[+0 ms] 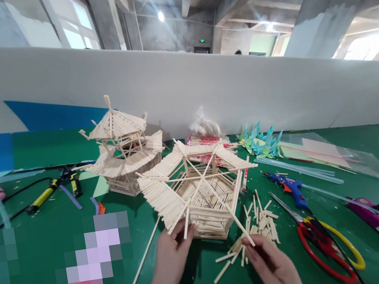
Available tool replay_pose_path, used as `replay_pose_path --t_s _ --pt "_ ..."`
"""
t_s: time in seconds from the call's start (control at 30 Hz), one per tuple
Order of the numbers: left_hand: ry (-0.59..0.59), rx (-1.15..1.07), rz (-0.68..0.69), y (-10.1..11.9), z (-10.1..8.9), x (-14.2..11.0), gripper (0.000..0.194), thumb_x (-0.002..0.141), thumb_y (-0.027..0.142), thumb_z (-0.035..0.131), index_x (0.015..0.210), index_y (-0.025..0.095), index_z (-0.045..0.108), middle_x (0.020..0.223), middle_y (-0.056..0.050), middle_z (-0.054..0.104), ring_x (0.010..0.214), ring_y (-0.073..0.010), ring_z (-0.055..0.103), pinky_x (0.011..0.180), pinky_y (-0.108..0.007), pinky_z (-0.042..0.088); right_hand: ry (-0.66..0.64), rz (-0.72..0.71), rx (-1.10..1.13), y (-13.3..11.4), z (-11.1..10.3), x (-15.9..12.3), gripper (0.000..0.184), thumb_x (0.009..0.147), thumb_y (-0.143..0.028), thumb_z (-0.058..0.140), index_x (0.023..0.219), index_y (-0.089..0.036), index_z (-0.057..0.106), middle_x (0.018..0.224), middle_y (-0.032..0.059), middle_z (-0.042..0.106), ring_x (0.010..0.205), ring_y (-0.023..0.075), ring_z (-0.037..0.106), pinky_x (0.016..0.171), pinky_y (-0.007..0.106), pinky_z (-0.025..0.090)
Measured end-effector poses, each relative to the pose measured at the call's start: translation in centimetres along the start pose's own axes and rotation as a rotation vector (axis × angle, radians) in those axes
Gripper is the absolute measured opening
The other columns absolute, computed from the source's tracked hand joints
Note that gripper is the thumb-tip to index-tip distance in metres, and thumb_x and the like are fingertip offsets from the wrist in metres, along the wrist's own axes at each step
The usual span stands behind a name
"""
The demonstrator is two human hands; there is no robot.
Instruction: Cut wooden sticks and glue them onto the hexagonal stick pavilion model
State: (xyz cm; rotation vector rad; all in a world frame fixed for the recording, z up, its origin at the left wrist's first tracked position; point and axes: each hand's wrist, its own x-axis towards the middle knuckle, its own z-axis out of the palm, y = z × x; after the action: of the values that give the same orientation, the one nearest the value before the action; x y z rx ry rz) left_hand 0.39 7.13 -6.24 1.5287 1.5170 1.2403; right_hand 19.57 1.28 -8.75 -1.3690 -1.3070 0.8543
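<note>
Model (207, 215) hexagonal, roof (162, 200) partly slatted; left hand (174, 253) gripping it, right hand (273, 262) pinching stick (239, 225).

Left fingers (183, 243) partly out of sight, apparently behind the stick model (202, 178)

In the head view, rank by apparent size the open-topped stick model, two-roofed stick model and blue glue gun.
Open-topped stick model
Two-roofed stick model
Blue glue gun
The first is nearer; true sizes unsure.
</note>
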Motion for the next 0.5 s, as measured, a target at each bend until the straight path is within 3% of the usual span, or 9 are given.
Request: replay_pose_path --t_s 0.17,0.3,0.4,0.5 --pt "-0.011 -0.022 0.047 0.5 0.4 -1.5 0.010 0.065 0.029 0.061 0.066 0.020 0.066 0.065 -0.001 0.069 0.066 -0.0208 0.064 0.070 -0.031 0.050 -0.010 0.003 0.117 -1.6 4.1 -1.2 0.027 0.075 -0.039 0.051 0.090 -0.020 0.063 0.056 -0.0009 0.051 0.044 0.0099 0.040 0.040 0.020 0.031" --pt "-0.017 -0.059 0.059 0.6 1.4 -2.8 0.016 0.070 0.029 0.055 0.071 0.017 0.067 0.074 -0.006 0.072 0.069 -0.0213 0.066 0.065 -0.029 0.052 0.034 0.039 0.214 -3.2 5.5 -1.0 0.030 0.070 -0.036 0.058 0.096 -0.020 0.059 0.049 -0.0059 0.041 0.039 0.0067 0.028 0.036 0.019 0.021" --pt "-0.010 -0.064 0.057 0.4 1.8 -3.3 0.019 0.072 0.026 0.052 0.075 0.015 0.067 0.075 -0.009 0.072 0.071 -0.0225 0.067 0.065 -0.029 0.053 0.003 0.203 0.391 -3.7 5.7 -0.7 0.031 0.066 -0.041 0.062 0.085 -0.016 0.059 0.047 -0.0061 0.043 0.038 0.0052 0.031 0.036 0.017 0.022" --pt "0.021 -0.043 0.045 0.1 1.5 -3.7 0.015 0.067 0.025 0.058 0.074 0.015 0.067 0.074 -0.009 0.072 0.071 -0.0242 0.066 0.065 -0.031 0.053 -0.159 0.480 0.657 -3.8 5.8 -0.3 0.035 0.062 -0.045 0.065 0.074 -0.013 0.058 0.039 -0.0072 0.045 0.030 0.0006 0.025 0.032 0.015 0.015"
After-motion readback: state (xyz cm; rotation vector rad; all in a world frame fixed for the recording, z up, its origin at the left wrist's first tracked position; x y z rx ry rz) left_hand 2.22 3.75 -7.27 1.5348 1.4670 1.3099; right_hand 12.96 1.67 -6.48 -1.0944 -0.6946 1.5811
